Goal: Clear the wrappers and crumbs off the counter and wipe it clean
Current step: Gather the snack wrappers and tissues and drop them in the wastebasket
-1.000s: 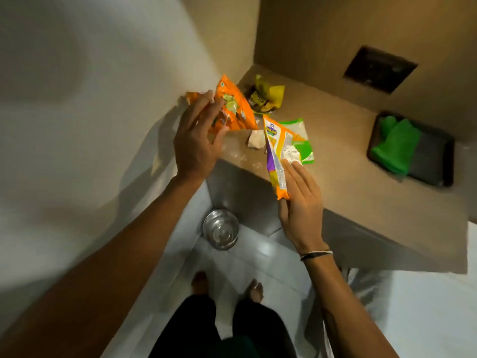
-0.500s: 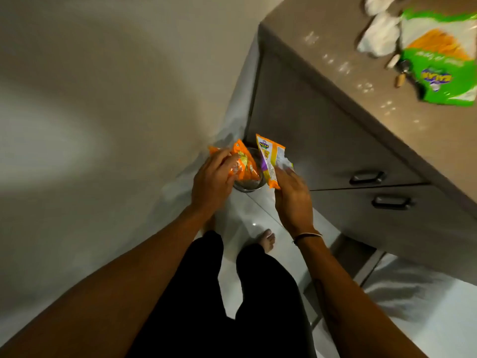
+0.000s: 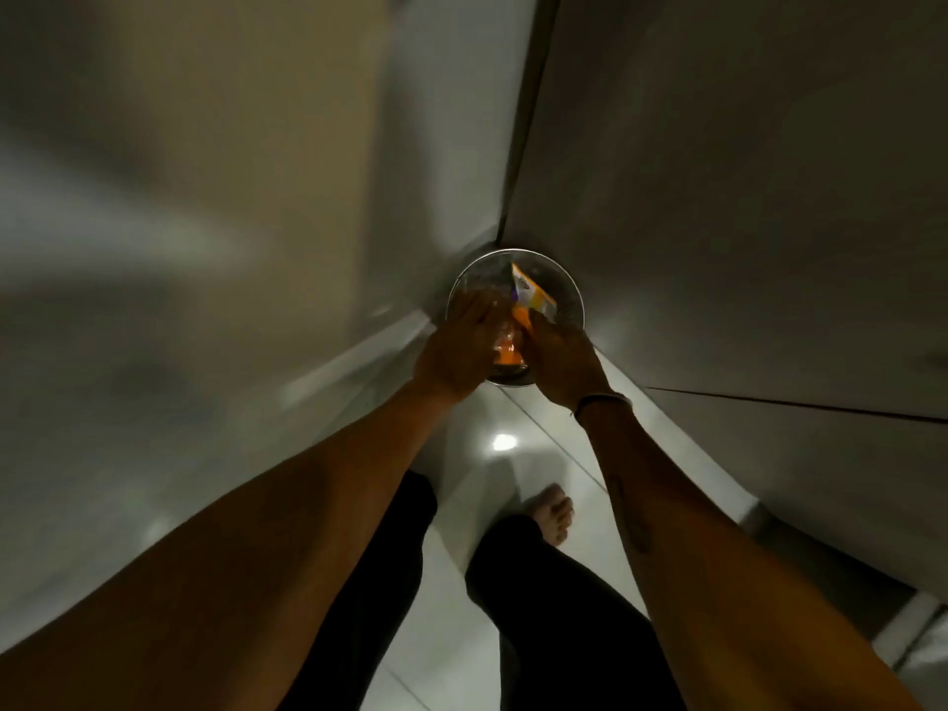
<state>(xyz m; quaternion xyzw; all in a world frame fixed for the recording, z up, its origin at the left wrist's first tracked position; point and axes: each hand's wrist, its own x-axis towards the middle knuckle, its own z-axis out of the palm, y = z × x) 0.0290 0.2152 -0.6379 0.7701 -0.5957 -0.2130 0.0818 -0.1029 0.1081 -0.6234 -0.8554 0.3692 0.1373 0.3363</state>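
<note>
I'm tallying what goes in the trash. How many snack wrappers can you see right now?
2. An orange wrapper sits between the left hand and right hand; an orange-and-white wrapper sticks up from the right hand over the steel bin. The hands may hide others.

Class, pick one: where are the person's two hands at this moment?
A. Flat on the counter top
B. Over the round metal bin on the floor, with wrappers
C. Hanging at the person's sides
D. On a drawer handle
B: the left hand and right hand meet over the round metal bin in the floor corner, with the orange wrapper and the yellow-and-white wrapper between them.
</note>
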